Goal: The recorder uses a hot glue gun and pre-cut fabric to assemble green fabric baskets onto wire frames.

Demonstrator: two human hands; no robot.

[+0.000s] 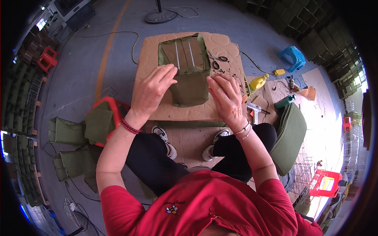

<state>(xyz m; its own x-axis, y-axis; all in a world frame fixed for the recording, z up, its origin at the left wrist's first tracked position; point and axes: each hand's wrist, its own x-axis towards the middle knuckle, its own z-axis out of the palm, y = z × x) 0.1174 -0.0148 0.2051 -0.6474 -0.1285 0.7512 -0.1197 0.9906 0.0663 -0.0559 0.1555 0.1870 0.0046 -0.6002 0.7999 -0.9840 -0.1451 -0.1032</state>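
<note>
On a cardboard-topped work table (157, 111) lies an olive-green fabric box (191, 90), with a folded flap at its near side. Its far part is open, showing two pale straight rods inside. My left hand (155, 88) has its fingers bent together at the left edge of the box, near the fold. At the opposite edge, my right hand (226, 94) curls its fingers against the fabric. Both hands appear to pinch the cloth, though the exact contact of the fingertips is partly hidden. Black-handled scissors (219, 59) lie just right of the box.
Dark scraps lie beside the scissors. A yellow bottle (258, 82), a staple gun (256, 110) and a green bottle (284, 102) are at right, near stacked green panels (291, 137). Green fabric boxes (67, 130) and a red stool (115, 114) stand left. A blue stool (292, 58) is far right.
</note>
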